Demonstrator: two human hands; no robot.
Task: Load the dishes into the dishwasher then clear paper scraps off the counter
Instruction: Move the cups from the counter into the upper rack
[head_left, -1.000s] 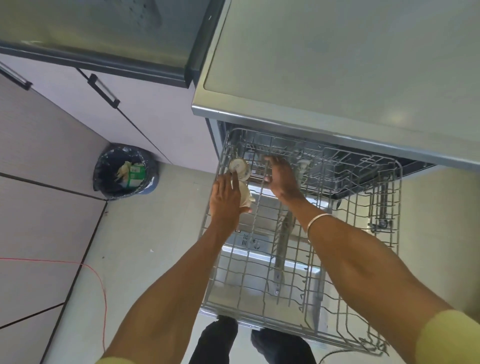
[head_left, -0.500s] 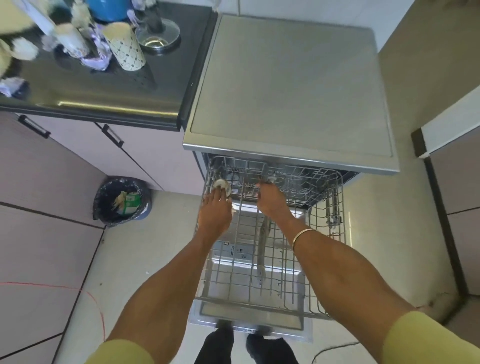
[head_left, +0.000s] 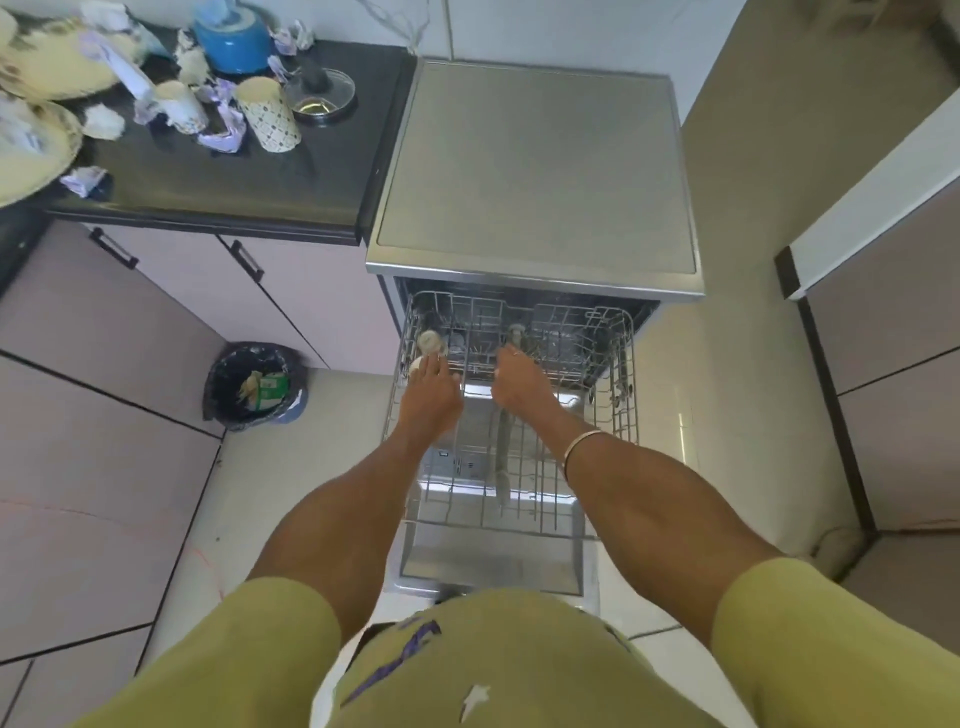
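The dishwasher top (head_left: 535, 166) is brushed metal, matt and smooth. Its pulled-out rack (head_left: 621, 395) is thin coated wire with a dull grey sheen. The counter (head_left: 234, 171) is dark, polished and glossy, strewn with crumpled paper scraps (head_left: 221, 132). A glass lid (head_left: 319, 93) shines there.

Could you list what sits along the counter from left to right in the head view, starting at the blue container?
blue container → patterned cup → glass lid → dishwasher top
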